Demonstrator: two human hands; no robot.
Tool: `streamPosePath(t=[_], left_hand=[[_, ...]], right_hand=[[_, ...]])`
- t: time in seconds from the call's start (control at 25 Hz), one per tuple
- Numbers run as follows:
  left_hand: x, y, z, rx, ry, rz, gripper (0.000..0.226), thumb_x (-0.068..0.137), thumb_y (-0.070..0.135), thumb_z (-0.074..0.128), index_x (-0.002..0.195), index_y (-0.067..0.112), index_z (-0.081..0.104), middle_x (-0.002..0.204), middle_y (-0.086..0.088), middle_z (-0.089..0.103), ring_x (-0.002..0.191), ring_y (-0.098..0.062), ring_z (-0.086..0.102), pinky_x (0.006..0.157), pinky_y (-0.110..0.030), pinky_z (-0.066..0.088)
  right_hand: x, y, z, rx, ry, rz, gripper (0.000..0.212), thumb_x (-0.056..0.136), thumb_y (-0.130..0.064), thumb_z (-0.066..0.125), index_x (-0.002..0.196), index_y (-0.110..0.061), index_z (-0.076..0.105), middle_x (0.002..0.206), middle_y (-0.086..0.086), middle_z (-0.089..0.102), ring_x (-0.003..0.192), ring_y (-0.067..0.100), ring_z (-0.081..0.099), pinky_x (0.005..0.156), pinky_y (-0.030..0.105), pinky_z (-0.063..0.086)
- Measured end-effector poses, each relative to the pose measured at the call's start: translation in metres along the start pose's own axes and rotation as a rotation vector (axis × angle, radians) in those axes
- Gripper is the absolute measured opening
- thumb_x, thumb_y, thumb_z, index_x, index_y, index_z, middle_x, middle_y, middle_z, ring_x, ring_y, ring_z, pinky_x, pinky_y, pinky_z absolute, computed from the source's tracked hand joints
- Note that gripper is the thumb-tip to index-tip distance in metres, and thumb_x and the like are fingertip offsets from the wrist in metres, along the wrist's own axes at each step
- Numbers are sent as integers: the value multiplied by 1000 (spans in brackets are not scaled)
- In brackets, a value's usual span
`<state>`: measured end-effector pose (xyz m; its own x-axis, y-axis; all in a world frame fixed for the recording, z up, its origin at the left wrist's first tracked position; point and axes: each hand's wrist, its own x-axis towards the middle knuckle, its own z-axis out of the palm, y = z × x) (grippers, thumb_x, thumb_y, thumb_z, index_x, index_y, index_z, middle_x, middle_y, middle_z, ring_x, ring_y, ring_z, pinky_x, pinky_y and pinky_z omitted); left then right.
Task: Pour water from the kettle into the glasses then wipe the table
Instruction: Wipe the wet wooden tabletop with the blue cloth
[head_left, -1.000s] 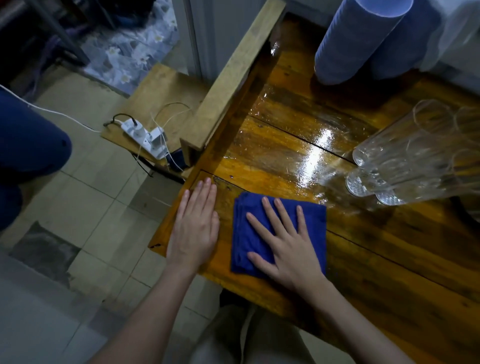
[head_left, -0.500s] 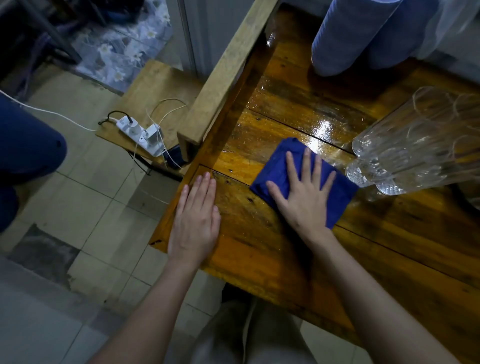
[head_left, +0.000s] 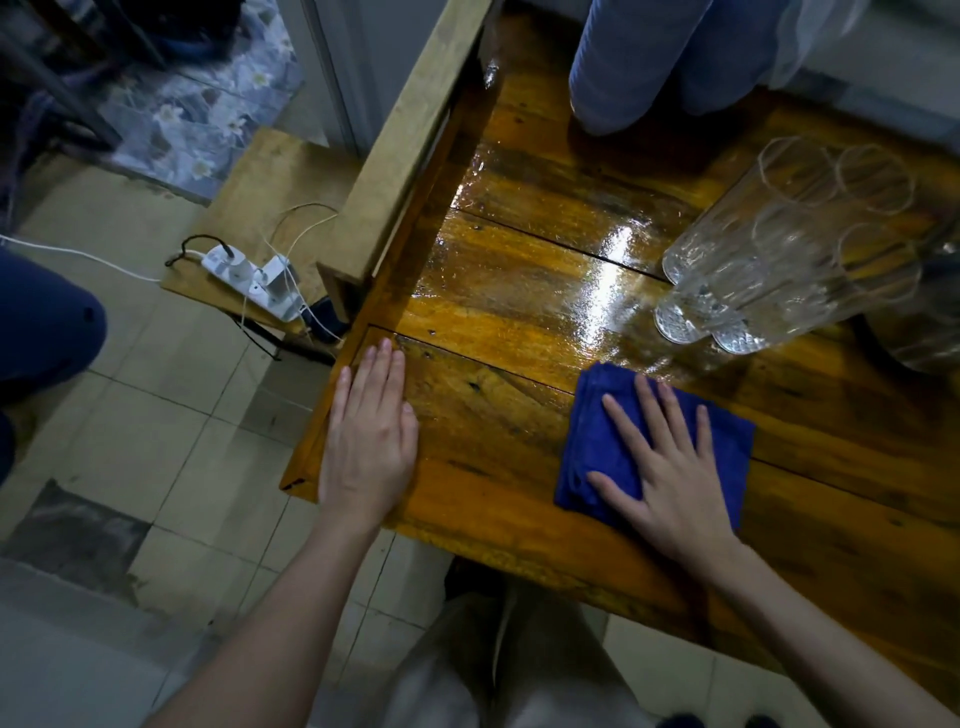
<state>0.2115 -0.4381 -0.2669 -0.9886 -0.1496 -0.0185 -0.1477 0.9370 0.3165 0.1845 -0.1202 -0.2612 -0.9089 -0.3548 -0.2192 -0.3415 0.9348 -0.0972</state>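
A folded blue cloth (head_left: 602, 441) lies on the wet wooden table (head_left: 519, 291). My right hand (head_left: 670, 473) presses flat on the cloth with fingers spread. At the table's near left corner my left hand (head_left: 369, 441) rests flat on the wood, holding nothing. Several clear glasses (head_left: 779, 249) stand together at the right, just beyond the cloth. A dark rounded object (head_left: 914, 332), partly hidden behind the glasses at the right edge, may be the kettle; I cannot tell.
A blue cylindrical container (head_left: 639, 62) stands at the table's far side. A wooden beam (head_left: 410, 140) runs along the table's left edge. A power strip with cables (head_left: 254, 280) lies on a low board on the floor at left. A person's knee (head_left: 41, 322) shows at far left.
My right hand slid the cloth forward toward the glasses, then back and to the right. My left hand stayed at the table's corner.
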Motion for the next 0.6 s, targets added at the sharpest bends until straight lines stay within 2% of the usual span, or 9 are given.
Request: streamPosePath(t=[0.2,0.28,0.44,0.6], left_hand=[[-1,1,-1,-5,18,-3,53,99,24,30,150,9,25,159,-6,24,148,-16,17,123,-37,7],[-1,2,0,2,25,1,53,100,23,31,151,10,24,159,-5,23,148,-15,17,123,-37,6],[-4,0,3,48,26,13,54,100,25,29,151,10,22,160,-5,21,149,-15,15,123,-37,7],[-3,0,4,152,12,49,55,100,26,25,150,5,23,159,-11,23,148,-22,19,122,-42,13]], right_hand=[[44,-78,6,143,96,338,85,87,-77,21,156,-30,8,166,6,-5,152,30,-8,117,65,-3],[41,-100,9,146,98,299,86,87,-78,22,156,-29,8,165,8,-4,151,31,-8,117,65,-4],[2,-103,15,90,65,40,86,86,-79,24,156,-30,10,165,8,-2,151,31,-7,117,64,1],[-42,-84,23,87,35,-19,85,86,-78,27,156,-32,10,166,6,1,152,30,-3,117,64,7]])
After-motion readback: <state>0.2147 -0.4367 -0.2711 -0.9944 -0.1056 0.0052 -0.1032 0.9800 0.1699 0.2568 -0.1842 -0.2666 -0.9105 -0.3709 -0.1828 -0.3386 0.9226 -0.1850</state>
